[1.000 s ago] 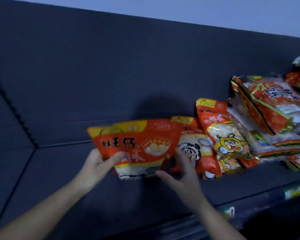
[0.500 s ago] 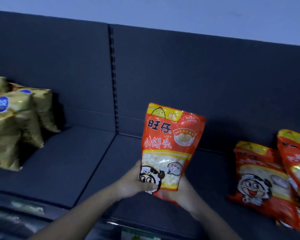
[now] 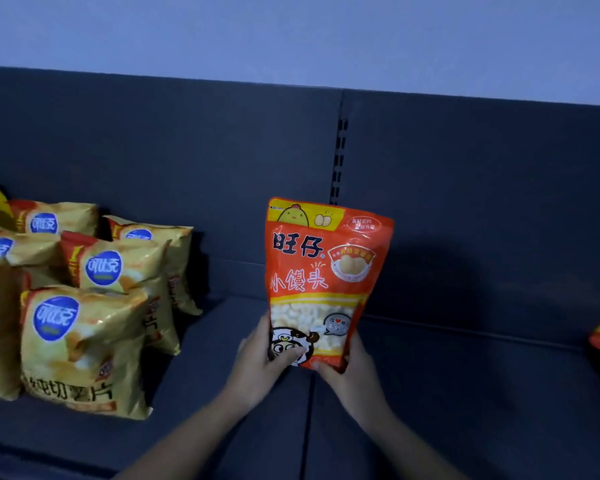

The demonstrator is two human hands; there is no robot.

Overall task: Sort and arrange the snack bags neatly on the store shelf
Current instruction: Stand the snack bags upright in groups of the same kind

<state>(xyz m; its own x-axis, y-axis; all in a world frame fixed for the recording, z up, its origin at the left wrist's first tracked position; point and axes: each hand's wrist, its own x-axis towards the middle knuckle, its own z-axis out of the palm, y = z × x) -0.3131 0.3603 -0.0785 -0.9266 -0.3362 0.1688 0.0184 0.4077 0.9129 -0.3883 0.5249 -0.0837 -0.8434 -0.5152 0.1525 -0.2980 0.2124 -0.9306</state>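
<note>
Bag, orange, held upright over the dark shelf by its seam, left grip and right grip both curled round its lower corners. Yellow chip bags crowd the shelf's left; dark back panel and pale wall rise behind.

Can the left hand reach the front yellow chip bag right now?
Probably, once freed: only open shelf lies between the left hand and the front yellow chip bag, but it grips the orange snack bag with the right hand.
</note>
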